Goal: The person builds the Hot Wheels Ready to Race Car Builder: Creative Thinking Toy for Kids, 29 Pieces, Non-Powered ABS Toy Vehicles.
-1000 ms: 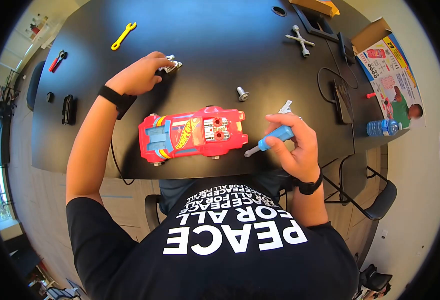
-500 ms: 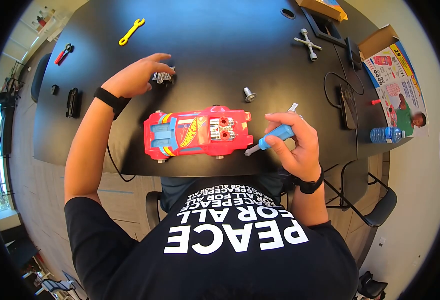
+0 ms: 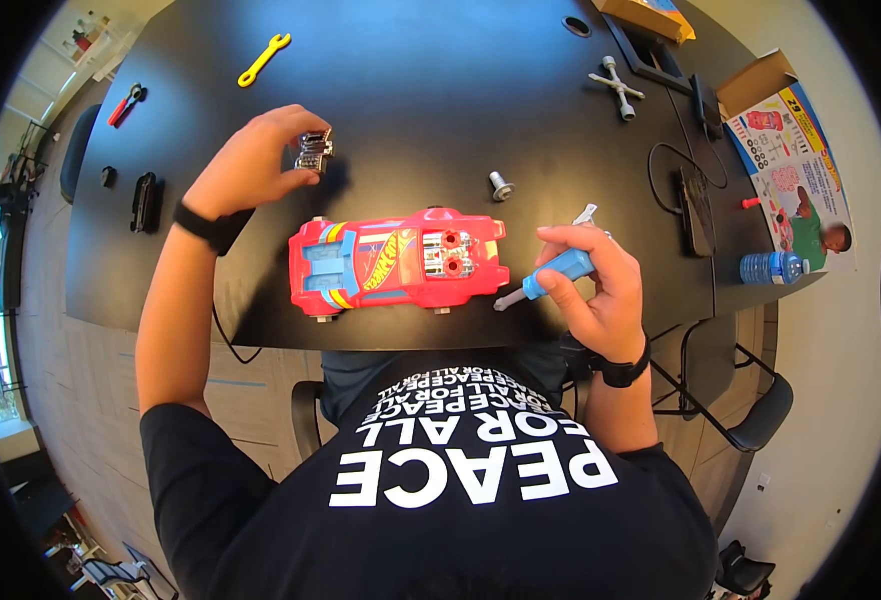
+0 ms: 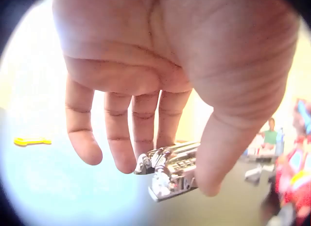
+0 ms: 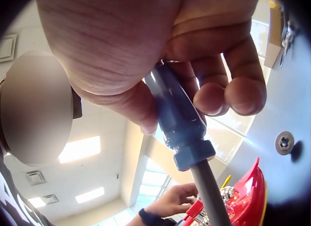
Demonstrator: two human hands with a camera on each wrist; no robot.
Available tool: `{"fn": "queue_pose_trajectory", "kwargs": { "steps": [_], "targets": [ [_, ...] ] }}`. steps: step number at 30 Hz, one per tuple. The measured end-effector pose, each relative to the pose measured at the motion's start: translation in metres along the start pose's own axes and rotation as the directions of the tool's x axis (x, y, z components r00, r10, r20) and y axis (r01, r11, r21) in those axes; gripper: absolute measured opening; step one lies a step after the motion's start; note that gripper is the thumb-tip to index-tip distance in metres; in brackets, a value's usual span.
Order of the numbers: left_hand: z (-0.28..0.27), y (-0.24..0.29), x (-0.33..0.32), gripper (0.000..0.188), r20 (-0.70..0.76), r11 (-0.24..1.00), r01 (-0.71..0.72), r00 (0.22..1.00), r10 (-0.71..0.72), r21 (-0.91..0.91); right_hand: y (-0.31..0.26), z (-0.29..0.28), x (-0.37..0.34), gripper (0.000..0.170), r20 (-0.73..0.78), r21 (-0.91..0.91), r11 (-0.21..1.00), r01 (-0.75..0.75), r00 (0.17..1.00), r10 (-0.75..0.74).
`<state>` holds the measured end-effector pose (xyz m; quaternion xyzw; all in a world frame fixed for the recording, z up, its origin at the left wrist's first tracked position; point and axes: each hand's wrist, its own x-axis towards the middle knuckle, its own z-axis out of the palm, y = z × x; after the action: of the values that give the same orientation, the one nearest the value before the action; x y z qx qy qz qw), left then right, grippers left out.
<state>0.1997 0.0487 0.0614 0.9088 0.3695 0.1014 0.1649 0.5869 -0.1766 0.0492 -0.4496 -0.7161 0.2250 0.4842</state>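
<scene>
The left hand point(image 3: 250, 165) pinches a chrome engine-like piece point(image 3: 315, 151) between thumb and fingers, above the table beyond the car's left end; the left wrist view shows the piece point(image 4: 175, 170) against the thumb. A blue-handled toy screwdriver point(image 3: 560, 272) is gripped by the right hand point(image 3: 600, 300), its grey tip pointing left, close to the car's right end. Between the arms lies the red toy car point(image 3: 390, 262), with a chrome engine with red parts at its right end. Behind the car is a grey screw point(image 3: 501, 186). Just past the right hand sits a grey piece point(image 3: 585, 215), partly hidden.
A yellow wrench point(image 3: 263, 60), a red-handled tool point(image 3: 126, 105) and a black part point(image 3: 144, 203) lie at the left. Towards the right are a grey cross wrench point(image 3: 616, 89), a phone point(image 3: 697, 212) with a cable, a water bottle point(image 3: 771, 268) and a printed box point(image 3: 785, 160).
The left hand has taken hold of the chrome piece, lifted it and drawn it slightly left. The right hand keeps its grip on the screwdriver, nearly still. The head view has shifted slightly.
</scene>
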Motion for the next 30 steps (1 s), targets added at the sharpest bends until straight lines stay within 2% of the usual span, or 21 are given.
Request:
{"fn": "queue_pose_trajectory", "kwargs": {
  "steps": [2,4,5,7,12,15,17,18,20,23,24,25,26,28,30],
  "targets": [
    [-0.02,0.033,-0.018,0.06,-0.041,0.98,-0.052,0.998,0.045,-0.19,0.001,0.0,-0.002,0.034,0.0,0.0,1.0,0.01,1.0,-0.01],
    [-0.012,0.053,-0.04,0.063,-0.113,0.94,-0.162,0.984,0.134,-0.299,0.002,0.0,-0.004,0.035,-0.008,0.005,1.0,-0.028,1.0,0.028],
    [-0.005,0.062,-0.047,0.062,-0.155,0.937,-0.25,0.964,0.217,-0.244,0.003,0.0,-0.004,0.035,-0.004,0.008,1.0,-0.027,1.0,0.028],
    [0.013,0.077,-0.067,0.062,-0.125,0.954,-0.193,0.978,0.167,-0.229,0.004,0.002,-0.005,0.035,-0.001,0.026,0.997,-0.07,0.998,0.07],
    [0.035,0.079,-0.093,0.061,-0.102,0.966,-0.083,0.993,0.06,-0.244,0.005,0.005,0.001,0.035,0.036,0.041,0.998,-0.051,0.998,0.049],
    [0.034,0.08,-0.1,0.072,-0.097,0.977,-0.033,0.995,0.012,-0.208,0.005,0.006,0.004,0.036,0.044,0.034,0.999,-0.039,0.998,0.037],
    [0.031,0.088,-0.102,0.091,-0.097,0.97,-0.016,0.995,-0.008,-0.243,0.005,0.006,0.004,0.036,0.036,0.024,0.999,-0.035,0.999,0.034],
    [0.032,0.089,-0.104,0.091,-0.094,0.97,-0.02,0.996,-0.003,-0.243,0.005,0.006,0.003,0.036,0.033,0.026,0.999,-0.035,0.999,0.034],
    [0.033,0.092,-0.106,0.107,-0.063,0.974,-0.019,0.998,0.004,-0.228,0.004,0.005,0.001,0.036,0.026,0.025,0.999,-0.04,0.999,0.039],
    [0.04,0.091,-0.112,0.108,-0.097,0.978,-0.034,0.995,0.014,-0.205,0.005,0.001,-0.006,0.037,-0.025,0.107,0.986,-0.13,0.991,0.134],
    [0.04,0.093,-0.113,0.108,-0.096,0.978,-0.035,0.995,0.015,-0.207,0.006,0.0,-0.008,0.035,-0.111,0.196,0.963,-0.184,0.972,0.208],
    [0.04,0.097,-0.114,0.107,-0.1,0.991,-0.032,0.995,0.019,-0.128,0.007,-0.002,-0.009,0.034,-0.189,0.288,0.931,-0.226,0.939,0.287],
    [0.041,0.1,-0.115,0.107,-0.103,0.998,-0.029,0.994,0.023,-0.049,0.008,-0.005,-0.009,0.034,-0.19,0.286,0.931,-0.228,0.939,0.288],
    [0.049,0.105,-0.12,0.106,-0.104,1.0,-0.02,0.994,0.019,-0.007,0.011,-0.013,-0.009,0.029,-0.273,0.334,0.924,-0.184,0.92,0.282],
    [0.054,0.113,-0.126,0.105,-0.104,0.999,-0.009,0.995,0.012,0.035,0.015,-0.021,-0.008,0.028,-0.289,0.327,0.933,-0.147,0.925,0.247]
  ]
}}
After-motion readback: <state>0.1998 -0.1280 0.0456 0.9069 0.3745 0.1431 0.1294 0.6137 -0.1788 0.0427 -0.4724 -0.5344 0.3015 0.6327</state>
